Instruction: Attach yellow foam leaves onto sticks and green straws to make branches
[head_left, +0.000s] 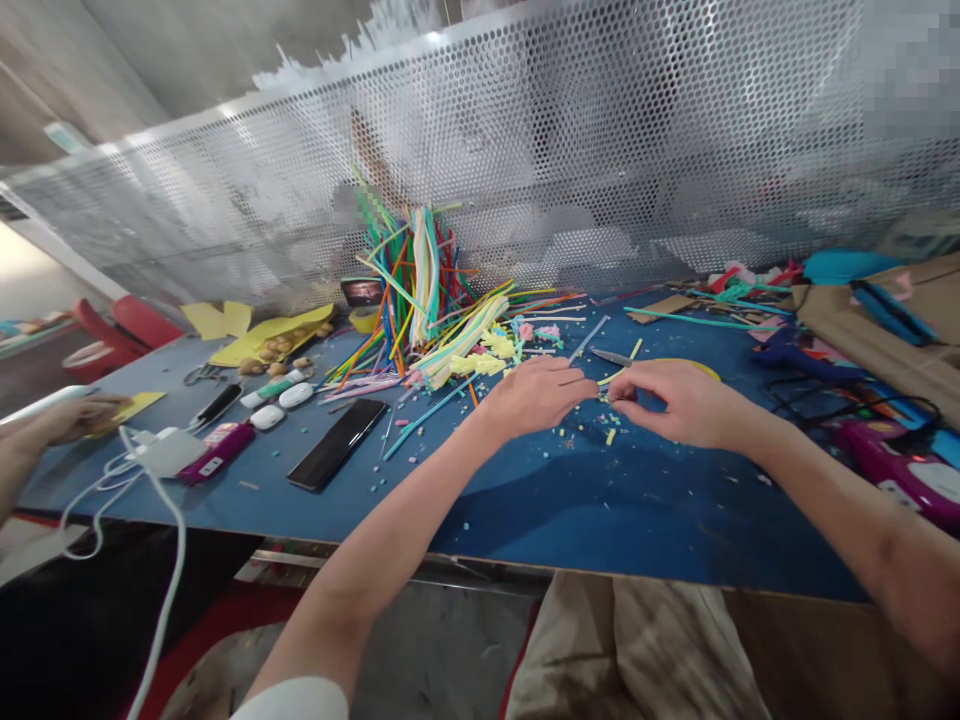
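We're seeing a blue worktop [705, 520] flecked with pastel scraps [610, 437]. The strips [425, 285] are showing green, orange, yellow and white; the frilly pieces [489, 352] are running pale yellow and pink. We're also logging a black phone [339, 444], white charger [171, 452], magenta-and-white power block [217, 452], tan cardboard [855, 320], yellow sheets [214, 320]. Panel [465, 140] is reading silver-grey, dotted with round holes.

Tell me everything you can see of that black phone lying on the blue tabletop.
The flat, rectangular black smartphone looks like glass on its upper face: dark, smooth and slightly glossy, with nothing lit on it. It lies flat on the blue tabletop, slanting from near left to far right, to the left of the person's bare left forearm. Neither of the person's hands touches it. Its underside is hidden.
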